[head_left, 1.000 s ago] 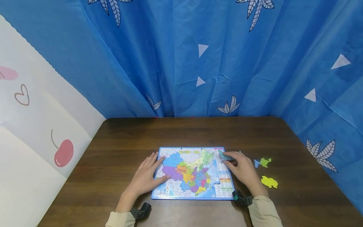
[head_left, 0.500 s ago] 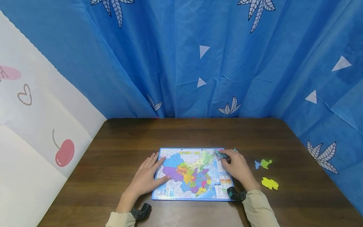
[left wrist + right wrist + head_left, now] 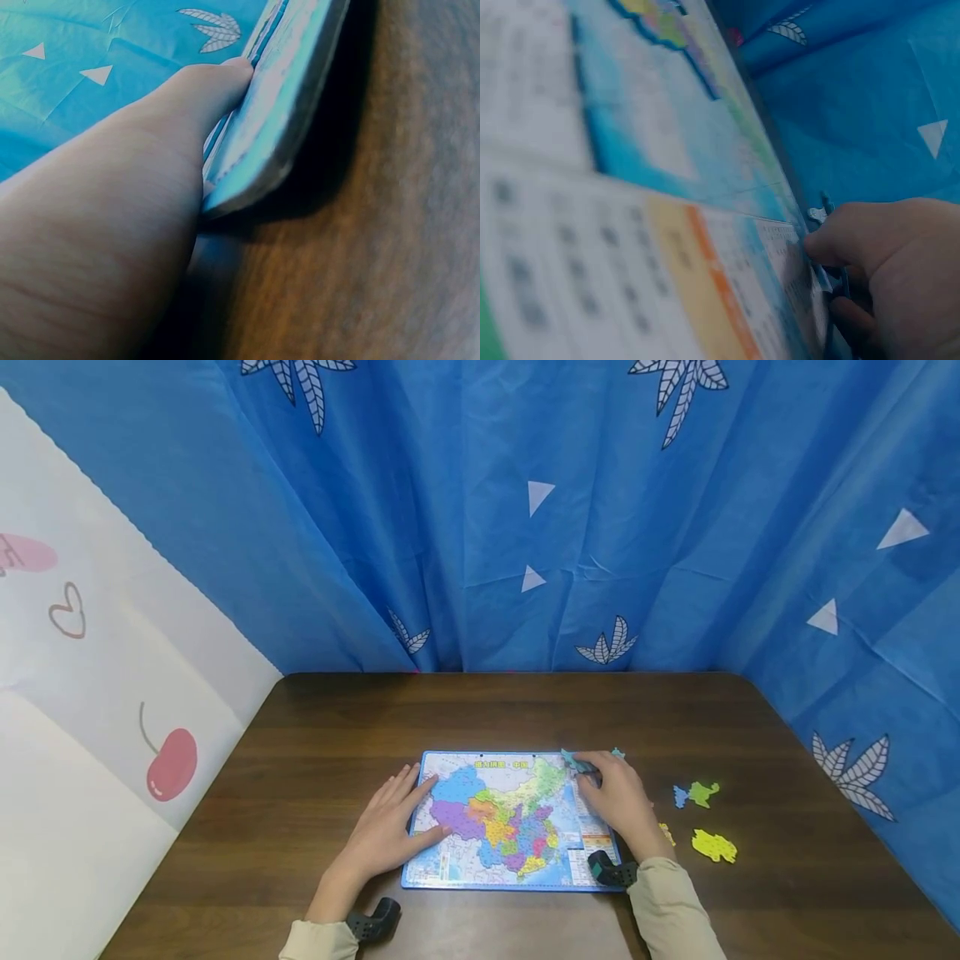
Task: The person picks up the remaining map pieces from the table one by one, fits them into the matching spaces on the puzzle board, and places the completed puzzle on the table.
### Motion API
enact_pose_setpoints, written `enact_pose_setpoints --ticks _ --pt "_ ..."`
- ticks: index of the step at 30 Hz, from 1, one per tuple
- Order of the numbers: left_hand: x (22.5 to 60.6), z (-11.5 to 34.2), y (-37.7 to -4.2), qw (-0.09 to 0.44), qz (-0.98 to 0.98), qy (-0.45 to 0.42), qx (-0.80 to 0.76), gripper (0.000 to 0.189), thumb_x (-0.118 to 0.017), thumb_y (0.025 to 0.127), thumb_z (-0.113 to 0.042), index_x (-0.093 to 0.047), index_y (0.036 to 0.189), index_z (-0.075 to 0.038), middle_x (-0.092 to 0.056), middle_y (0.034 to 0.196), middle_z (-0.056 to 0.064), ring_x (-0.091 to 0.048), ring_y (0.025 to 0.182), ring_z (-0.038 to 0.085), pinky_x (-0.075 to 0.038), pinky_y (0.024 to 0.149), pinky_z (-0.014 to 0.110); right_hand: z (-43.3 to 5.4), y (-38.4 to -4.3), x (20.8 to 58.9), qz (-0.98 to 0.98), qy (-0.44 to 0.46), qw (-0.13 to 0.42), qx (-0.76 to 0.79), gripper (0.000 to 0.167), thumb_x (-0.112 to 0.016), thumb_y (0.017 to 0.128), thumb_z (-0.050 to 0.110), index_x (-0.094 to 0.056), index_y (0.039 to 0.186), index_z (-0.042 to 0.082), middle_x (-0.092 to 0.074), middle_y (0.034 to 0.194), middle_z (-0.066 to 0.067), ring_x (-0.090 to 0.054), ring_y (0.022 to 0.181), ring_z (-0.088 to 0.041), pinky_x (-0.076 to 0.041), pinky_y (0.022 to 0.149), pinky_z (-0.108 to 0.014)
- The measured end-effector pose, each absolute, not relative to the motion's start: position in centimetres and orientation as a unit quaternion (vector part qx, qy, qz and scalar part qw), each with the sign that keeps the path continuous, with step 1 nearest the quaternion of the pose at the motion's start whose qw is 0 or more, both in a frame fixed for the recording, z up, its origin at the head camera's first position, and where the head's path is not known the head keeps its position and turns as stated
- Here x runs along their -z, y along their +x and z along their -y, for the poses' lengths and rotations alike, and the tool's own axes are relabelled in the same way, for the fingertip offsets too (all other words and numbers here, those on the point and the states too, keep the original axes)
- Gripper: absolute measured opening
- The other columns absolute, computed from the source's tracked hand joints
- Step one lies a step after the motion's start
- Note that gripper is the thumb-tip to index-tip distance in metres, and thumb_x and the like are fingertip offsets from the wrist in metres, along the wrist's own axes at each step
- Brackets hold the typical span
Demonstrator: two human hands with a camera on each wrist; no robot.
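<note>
A map puzzle board (image 3: 468,879) with a blue border lies on the table, with coloured map pieces across its middle. My left hand (image 3: 386,831) rests on its left edge, fingers spread and straight; the left wrist view shows the thumb (image 3: 217,82) on the board's surface. Over the upper right corner, my right hand (image 3: 618,795) pinches a teal puzzle piece (image 3: 569,761) between thumb and fingers. From the right wrist, that piece (image 3: 844,283) is seen on edge close to the printed table on the board, mostly hidden by the fingers.
Loose puzzle pieces lie right of the board: a blue one (image 3: 680,796), a green one (image 3: 703,792) and a yellow one (image 3: 714,846). Another yellowish piece (image 3: 666,834) shows beside my right wrist. A teal bit (image 3: 618,752) peeks out behind my right hand. A blue curtain (image 3: 487,527) hangs behind the table.
My right hand has moved left and slightly away from me with the teal piece, uncovering a yellowish piece by the wrist. The left hand has stayed in place.
</note>
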State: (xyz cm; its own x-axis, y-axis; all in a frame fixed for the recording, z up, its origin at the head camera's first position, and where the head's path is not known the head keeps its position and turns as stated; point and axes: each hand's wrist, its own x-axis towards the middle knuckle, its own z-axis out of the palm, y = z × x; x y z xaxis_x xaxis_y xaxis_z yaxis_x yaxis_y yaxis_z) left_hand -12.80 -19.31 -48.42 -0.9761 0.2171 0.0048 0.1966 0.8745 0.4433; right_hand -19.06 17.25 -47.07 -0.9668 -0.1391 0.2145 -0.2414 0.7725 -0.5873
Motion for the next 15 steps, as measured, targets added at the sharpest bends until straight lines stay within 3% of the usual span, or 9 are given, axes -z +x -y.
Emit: enact_pose_setpoints --ticks 6,15 --pt "48.6 19.2 -12.7 0.025 -0.968 0.105 -0.225 0.089 -0.062 0.087 -0.074 -0.041 0.160 -0.026 -0.020 0.172 0.010 -0.014 0.160 0.034 -0.018 0.127 0.060 -17.3 -18.9 48.9 0.925 0.103 0.108 -0.351 0.035 -0.070 0.095 0.013 -0.070 0.130 0.010 -0.067 0.135 -0.016 -0.057 0.132 -0.042 -0.047 0.108 -0.061" --pt "48.1 19.2 -12.7 0.024 -0.968 0.106 -0.226 0.089 -0.062 0.087 -0.073 -0.041 0.160 -0.025 -0.021 0.172 0.011 -0.015 0.160 0.034 -0.018 0.126 0.060 -17.4 -18.7 49.3 0.917 0.105 0.130 -0.362 0.028 -0.078 0.093 0.015 -0.075 0.121 0.013 -0.071 0.128 -0.012 -0.063 0.125 -0.038 -0.053 0.103 -0.055"
